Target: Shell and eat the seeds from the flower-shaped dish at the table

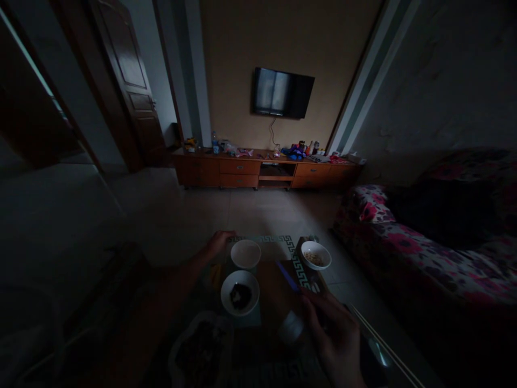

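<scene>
My right hand (337,334) is closed around a slim blue-purple tool (287,276), which points forward and left over the table; its exact kind is unclear. At the table's far left corner is my left hand (220,240), dim and blurred, its fingers hard to make out. Beside it stands a white bowl (246,254), whose contents I cannot make out. Nearer to me, another white bowl (226,297) holds something dark with a pale patch. To the right, a third white bowl (325,262) contains pale small pieces.
A pale container (174,353) of dark contents sits at the near left. A whitish object (291,326) lies by my right hand. Long thin sticks (388,345) extend at the right. A floral sofa (404,242) flanks the table; a low cabinet (238,180) stands beyond.
</scene>
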{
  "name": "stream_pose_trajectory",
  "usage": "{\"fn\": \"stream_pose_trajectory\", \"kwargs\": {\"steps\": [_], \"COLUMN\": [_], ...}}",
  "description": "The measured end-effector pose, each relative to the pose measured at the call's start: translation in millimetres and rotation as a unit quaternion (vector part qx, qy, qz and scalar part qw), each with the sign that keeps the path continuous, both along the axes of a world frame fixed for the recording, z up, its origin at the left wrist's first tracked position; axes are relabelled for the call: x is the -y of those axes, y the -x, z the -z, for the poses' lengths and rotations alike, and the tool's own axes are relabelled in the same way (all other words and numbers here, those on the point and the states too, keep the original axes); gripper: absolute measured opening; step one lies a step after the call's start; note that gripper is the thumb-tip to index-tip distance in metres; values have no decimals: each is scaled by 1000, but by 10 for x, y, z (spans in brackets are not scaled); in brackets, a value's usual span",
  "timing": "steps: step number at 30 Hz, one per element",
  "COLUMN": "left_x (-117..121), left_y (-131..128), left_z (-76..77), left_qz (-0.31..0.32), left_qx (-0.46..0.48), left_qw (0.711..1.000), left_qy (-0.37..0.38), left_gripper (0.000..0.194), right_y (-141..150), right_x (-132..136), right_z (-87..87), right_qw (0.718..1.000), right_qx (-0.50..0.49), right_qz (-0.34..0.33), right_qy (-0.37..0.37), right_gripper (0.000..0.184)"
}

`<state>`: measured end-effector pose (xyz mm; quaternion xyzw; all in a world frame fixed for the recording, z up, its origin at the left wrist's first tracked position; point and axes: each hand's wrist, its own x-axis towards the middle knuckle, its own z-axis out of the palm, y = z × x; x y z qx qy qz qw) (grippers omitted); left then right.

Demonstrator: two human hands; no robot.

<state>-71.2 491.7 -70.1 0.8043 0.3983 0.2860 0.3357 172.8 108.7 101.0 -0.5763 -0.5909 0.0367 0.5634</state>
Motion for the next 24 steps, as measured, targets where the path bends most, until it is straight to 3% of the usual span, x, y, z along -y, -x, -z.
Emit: {"fn": "stream_pose_trajectory", "kwargs": {"steps": [5,7,10,12,15,18,20,22,23,24], "left_x": [825,1265,1920,2218,2370,2442,2647,3010,3223,3431], "left_y": [379,478,492,401,219,191,324,555,689,824], "left_z": [-255,-420,-662,-785,-964,-1254,-1507,-1736,-1817,-1866], "left_qz": [-203,-240,-198,-140,-63,-21,-17,-42,-69,-50], "left_qx": [105,153,191,185,170,161,156,150,129,86], "left_qw": [973,958,961,973,983,987,988,987,985,987], "left_qy": [-8,-19,-25,-14,-2,6,-2,-32,-87,-127], "left_gripper": [25,30,35,35,42,53,53,46,43,40], "right_y": [100,152,224,263,285,273,278,318,352,395], "right_x": [-30,-48,-88,-120,-176,-239,-271,-285,-283,-278], "right_z": [0,24,52,63,91,142,187,246,280,316], "right_qw": [1000,999,997,996,995,994,990,983,977,969], "right_qx": [-13,-19,-28,-31,-18,-9,-7,5,19,40], "right_qz": [-25,-36,-69,-83,-95,-107,-124,-155,-176,-197], "right_qy": [-5,-1,4,6,16,37,62,96,119,146], "right_gripper": [23,26,29,30,32,35,36,35,34,32]}}
